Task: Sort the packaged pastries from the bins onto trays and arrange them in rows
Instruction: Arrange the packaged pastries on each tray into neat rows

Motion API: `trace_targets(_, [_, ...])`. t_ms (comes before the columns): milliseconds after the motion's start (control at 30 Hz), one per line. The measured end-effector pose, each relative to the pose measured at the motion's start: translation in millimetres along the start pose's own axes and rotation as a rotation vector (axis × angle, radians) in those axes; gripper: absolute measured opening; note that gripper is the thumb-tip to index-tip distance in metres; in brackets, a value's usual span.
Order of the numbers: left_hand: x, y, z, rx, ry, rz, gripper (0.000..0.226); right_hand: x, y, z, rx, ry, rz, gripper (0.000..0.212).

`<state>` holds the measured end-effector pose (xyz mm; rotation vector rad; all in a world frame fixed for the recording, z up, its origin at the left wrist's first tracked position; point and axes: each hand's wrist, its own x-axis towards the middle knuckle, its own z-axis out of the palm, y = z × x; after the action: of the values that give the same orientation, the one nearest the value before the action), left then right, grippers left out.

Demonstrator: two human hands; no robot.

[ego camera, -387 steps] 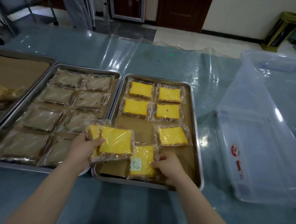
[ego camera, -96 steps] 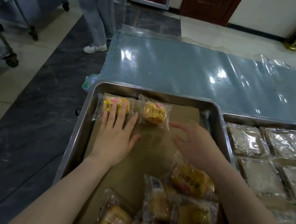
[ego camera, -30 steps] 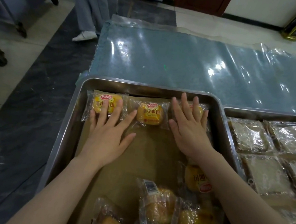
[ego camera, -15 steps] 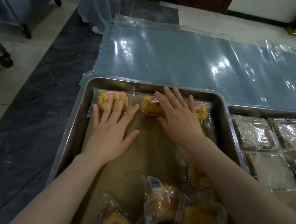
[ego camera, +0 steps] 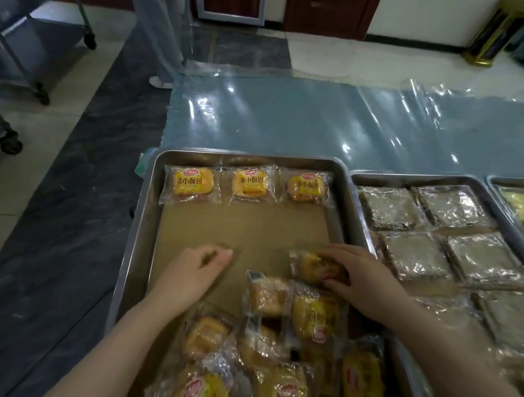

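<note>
A steel tray (ego camera: 142,218) lined with brown paper carries three wrapped yellow buns in a row along its far edge: left bun (ego camera: 191,185), middle bun (ego camera: 251,183), right bun (ego camera: 306,188). Several more wrapped buns (ego camera: 271,344) lie heaped at the tray's near end. My right hand (ego camera: 362,281) grips one wrapped bun (ego camera: 314,268) at the top of that heap. My left hand (ego camera: 196,272) hovers over the bare paper with loosely curled fingers, holding nothing.
To the right stands a second tray (ego camera: 358,177) of brown wrapped pastries (ego camera: 416,256), and a third tray (ego camera: 495,182) with yellow ones at the far right edge. Clear plastic film covers the blue table (ego camera: 327,121). Wheeled racks (ego camera: 21,43) and a person's shoe (ego camera: 159,81) are on the floor to the left.
Both hands have pulled back from the far row of three buns toward the near heap. My right hand has taken hold of a bun there; my left hand has lifted off the row.
</note>
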<state>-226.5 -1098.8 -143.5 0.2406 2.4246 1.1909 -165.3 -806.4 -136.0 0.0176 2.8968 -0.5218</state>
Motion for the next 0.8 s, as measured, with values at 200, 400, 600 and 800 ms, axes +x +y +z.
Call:
trace_targets(200, [-12.1,21.9,15.2,0.023,-0.332,-0.148,0.064,14.8,-13.7,11.3,0.015,0.082,0.069,0.055])
trace_targets(400, [-3.7,24.4,20.0,-0.072,-0.245,-0.119,0.019,11.8,-11.9,18.4,-0.027,0.124,0.115,0.050])
trace_targets(600, [-2.2,4.8,3.3,-0.299,0.162,-0.189,0.003,2.2,-10.9,18.3,-0.004,0.080,0.138,0.046])
trace_targets(800, [-1.0,-10.7,-20.6,-0.090,0.463,-0.066,0.021,14.6,-18.7,25.0,-0.038,0.196,-0.025,0.045])
